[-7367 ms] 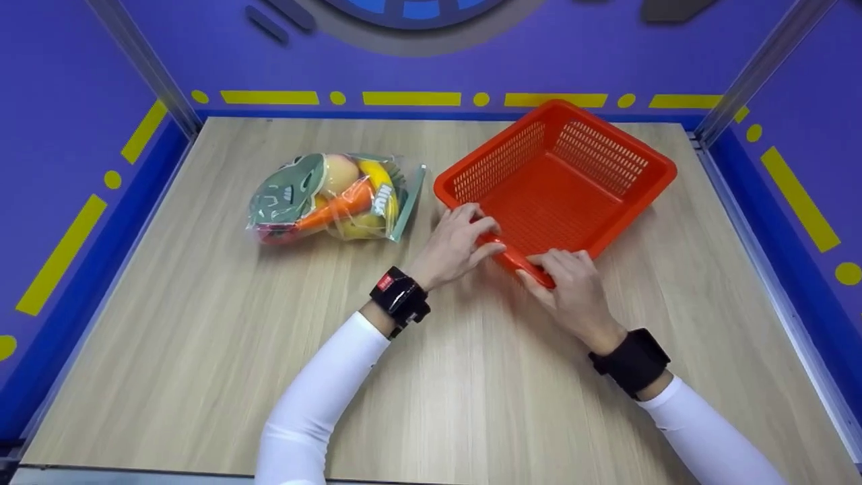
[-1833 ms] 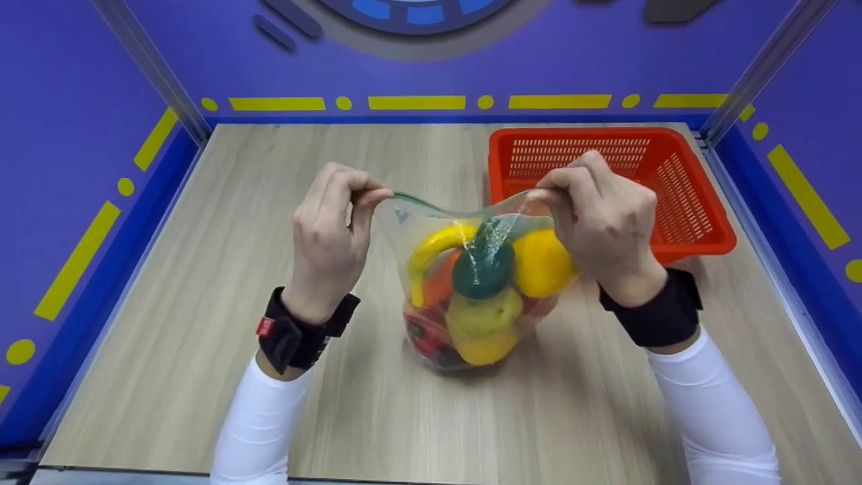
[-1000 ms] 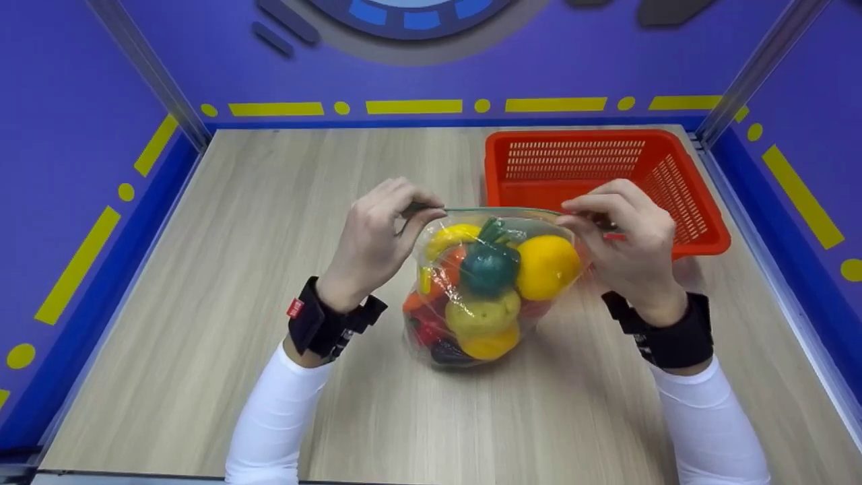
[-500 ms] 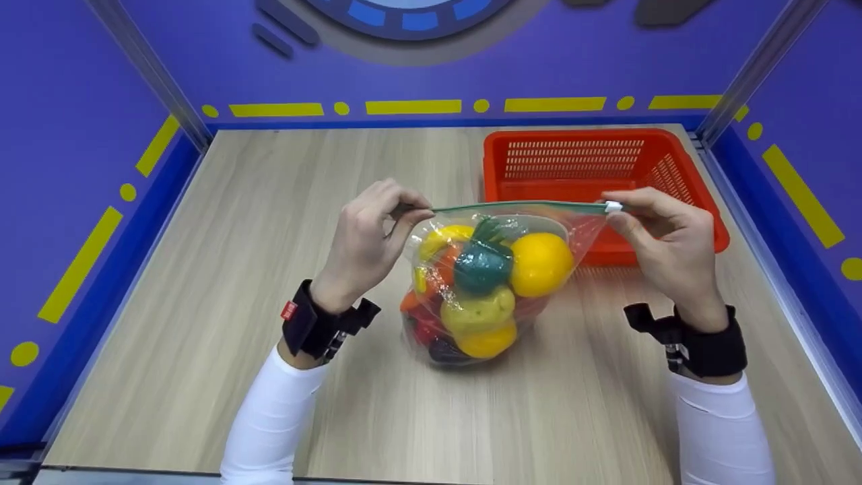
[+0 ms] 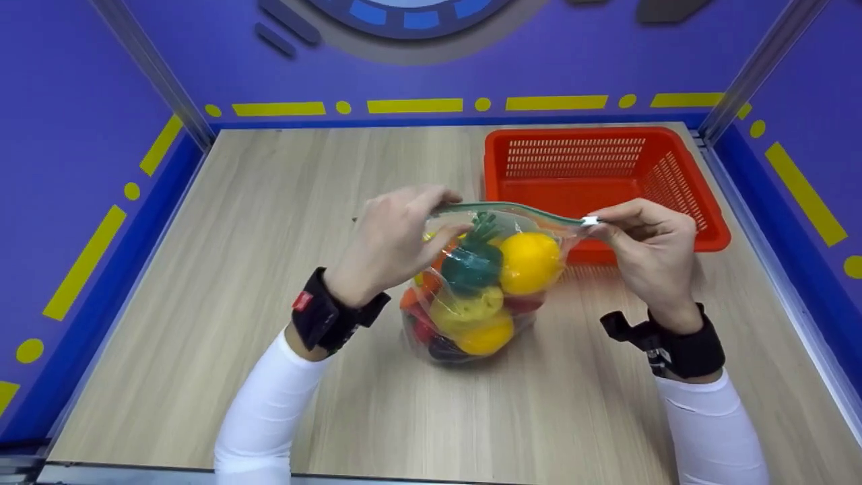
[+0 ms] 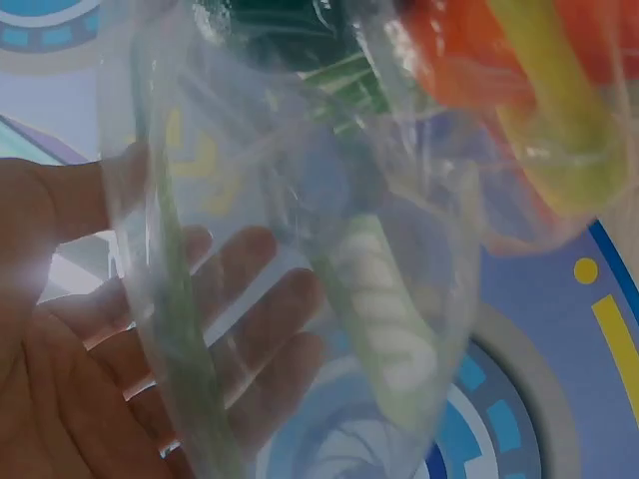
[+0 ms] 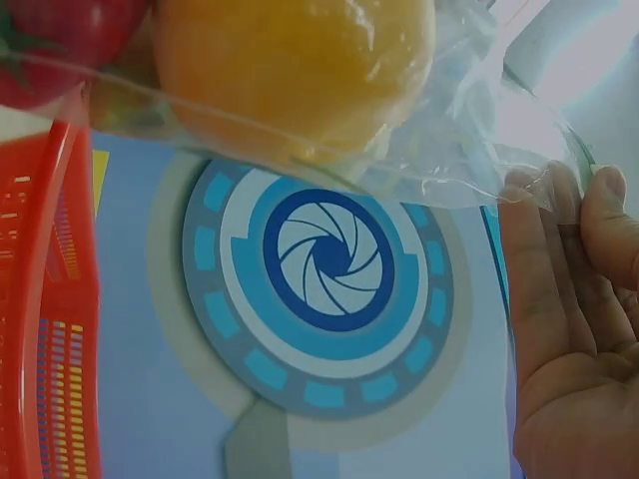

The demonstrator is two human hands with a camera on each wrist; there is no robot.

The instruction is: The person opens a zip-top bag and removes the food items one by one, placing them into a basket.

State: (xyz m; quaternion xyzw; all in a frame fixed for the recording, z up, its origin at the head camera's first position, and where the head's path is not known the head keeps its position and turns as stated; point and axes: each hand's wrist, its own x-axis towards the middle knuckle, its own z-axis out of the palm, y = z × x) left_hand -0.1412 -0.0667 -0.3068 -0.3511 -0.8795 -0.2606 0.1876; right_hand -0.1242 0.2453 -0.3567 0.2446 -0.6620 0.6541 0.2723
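So my right hand [image 5: 663, 249] has its fingers [image 5: 630, 211] pinching the white slider [image 5: 590, 221] at one end of the clear bag [image 5: 518, 219]'s green seal. The bag's upright on the desk [image 5: 303, 202], packed with toy fruit and veg. My left hand [image 5: 390, 246] is at the other end, fingers pretty straight behind the plastic, not clamped. Red basket [image 5: 493, 155] sits behind, off to the right.

A light wood-grain tabletop [image 5: 215, 283] carries a red plastic basket [image 5: 572, 134] with slotted walls near its far right corner; closer to the front, a clear slider bag [image 5: 515, 220] of fruit and vegetables [image 5: 530, 263] stands on it.
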